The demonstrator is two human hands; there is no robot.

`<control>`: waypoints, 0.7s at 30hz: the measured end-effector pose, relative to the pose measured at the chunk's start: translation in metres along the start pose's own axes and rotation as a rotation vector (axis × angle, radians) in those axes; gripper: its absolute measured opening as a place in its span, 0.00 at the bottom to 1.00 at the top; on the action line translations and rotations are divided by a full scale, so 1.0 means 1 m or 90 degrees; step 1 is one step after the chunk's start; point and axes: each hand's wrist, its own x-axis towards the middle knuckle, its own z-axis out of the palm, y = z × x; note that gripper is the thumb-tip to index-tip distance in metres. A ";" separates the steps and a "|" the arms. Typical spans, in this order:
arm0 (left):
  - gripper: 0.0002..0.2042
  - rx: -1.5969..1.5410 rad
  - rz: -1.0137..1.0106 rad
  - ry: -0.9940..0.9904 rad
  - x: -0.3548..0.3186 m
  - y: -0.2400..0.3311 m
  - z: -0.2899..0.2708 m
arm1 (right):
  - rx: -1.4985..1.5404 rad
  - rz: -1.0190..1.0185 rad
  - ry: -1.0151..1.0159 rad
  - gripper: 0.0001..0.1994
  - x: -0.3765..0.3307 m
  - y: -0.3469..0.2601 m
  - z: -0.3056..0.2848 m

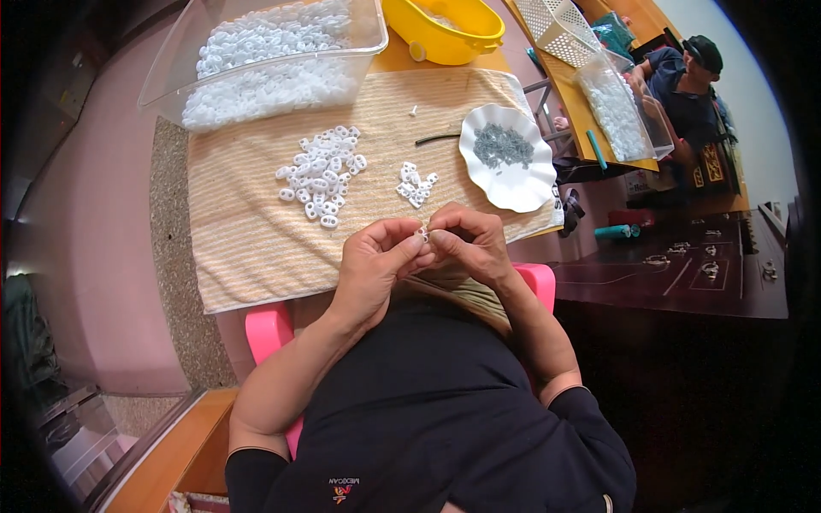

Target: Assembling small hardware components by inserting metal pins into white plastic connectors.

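The left hand [372, 256] and right hand [476, 244] meet near the centre of the frame, thumbs and forefingers pinching a small white piece [424, 233] between them. Fingertips cover most of it, so which way it points and how its long axis runs cannot be told. Just above, a small cluster of white pieces [415, 185] lies at mixed angles. Left of centre is a looser pile of oval two-holed white pieces [321, 175], their long axes turned various ways; the lowest lies roughly crosswise. All rest on a striped towel [244, 248]. Right of centre, a scalloped white plate [523, 197] holds small grey parts [503, 145], with a thin black rod [437, 138] lying nearly crosswise at its left rim. At the upper left stands a clear bin [371, 64] of white pieces; beside it, at top centre, a yellow container [453, 44].
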 end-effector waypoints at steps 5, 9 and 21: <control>0.08 0.005 0.003 -0.003 0.000 0.000 0.001 | -0.043 -0.009 -0.008 0.04 0.000 -0.001 -0.001; 0.08 0.005 0.009 -0.004 0.001 -0.002 -0.001 | -0.053 -0.006 -0.010 0.04 0.000 -0.004 0.001; 0.09 0.016 0.013 0.023 0.000 -0.002 0.001 | -0.109 -0.006 0.004 0.05 0.002 -0.006 0.005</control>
